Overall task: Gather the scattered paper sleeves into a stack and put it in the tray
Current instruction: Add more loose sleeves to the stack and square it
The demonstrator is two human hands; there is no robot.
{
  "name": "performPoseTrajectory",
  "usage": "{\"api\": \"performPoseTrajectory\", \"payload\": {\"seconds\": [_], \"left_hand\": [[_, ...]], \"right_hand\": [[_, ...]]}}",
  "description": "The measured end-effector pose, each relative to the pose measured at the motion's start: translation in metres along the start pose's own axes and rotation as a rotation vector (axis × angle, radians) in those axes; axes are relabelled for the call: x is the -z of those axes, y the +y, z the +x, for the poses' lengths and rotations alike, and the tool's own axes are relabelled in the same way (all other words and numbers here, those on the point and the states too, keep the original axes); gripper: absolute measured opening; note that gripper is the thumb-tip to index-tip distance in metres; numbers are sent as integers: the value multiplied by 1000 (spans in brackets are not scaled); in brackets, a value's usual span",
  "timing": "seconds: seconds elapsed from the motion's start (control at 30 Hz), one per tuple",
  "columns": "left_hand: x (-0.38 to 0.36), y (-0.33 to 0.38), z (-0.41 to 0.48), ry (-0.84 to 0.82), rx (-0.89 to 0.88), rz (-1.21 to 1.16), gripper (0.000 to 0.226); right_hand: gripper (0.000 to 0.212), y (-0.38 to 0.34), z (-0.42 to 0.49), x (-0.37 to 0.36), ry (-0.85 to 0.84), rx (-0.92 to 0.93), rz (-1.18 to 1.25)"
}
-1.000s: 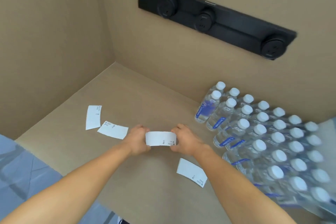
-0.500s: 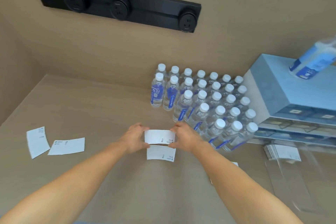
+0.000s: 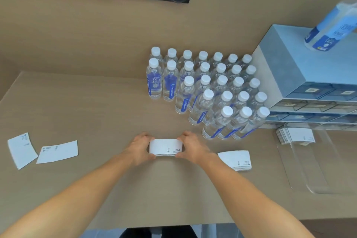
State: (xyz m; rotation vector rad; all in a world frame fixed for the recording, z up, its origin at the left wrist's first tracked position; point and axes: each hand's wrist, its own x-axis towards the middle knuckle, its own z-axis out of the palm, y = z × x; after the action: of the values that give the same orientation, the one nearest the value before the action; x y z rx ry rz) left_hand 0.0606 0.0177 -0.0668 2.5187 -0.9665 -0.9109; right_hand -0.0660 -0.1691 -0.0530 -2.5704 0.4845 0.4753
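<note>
Roughly midway, I'd say. Both hands, left hand (image 3: 140, 148) and right hand (image 3: 193, 147), had fingers pinching a small stack of sleeves (image 3: 165, 147) by its ends on the desk (image 3: 96, 106). More sleeves (image 3: 234, 160) lay just right, two loose ones (image 3: 57, 151) far left. The clear tray (image 3: 316, 185), right, already held a pile (image 3: 295, 135) at its far end.

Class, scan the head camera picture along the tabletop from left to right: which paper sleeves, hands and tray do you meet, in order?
Tilted loose sleeve → flat loose sleeve → left hand → held sleeve stack → right hand → small sleeve pile → clear tray.
</note>
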Motion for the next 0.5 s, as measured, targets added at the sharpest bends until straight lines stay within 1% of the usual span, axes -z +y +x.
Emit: {"api": "performPoseTrajectory", "payload": {"seconds": [0.37,0.5], "left_hand": [[-22,-9,1,49,18,-54,52],[-20,-6,2,40,45,-88,48]], "right_hand": [[47,7,7,-27,37,-2,49],[48,7,13,-29,29,-3,67]]}}
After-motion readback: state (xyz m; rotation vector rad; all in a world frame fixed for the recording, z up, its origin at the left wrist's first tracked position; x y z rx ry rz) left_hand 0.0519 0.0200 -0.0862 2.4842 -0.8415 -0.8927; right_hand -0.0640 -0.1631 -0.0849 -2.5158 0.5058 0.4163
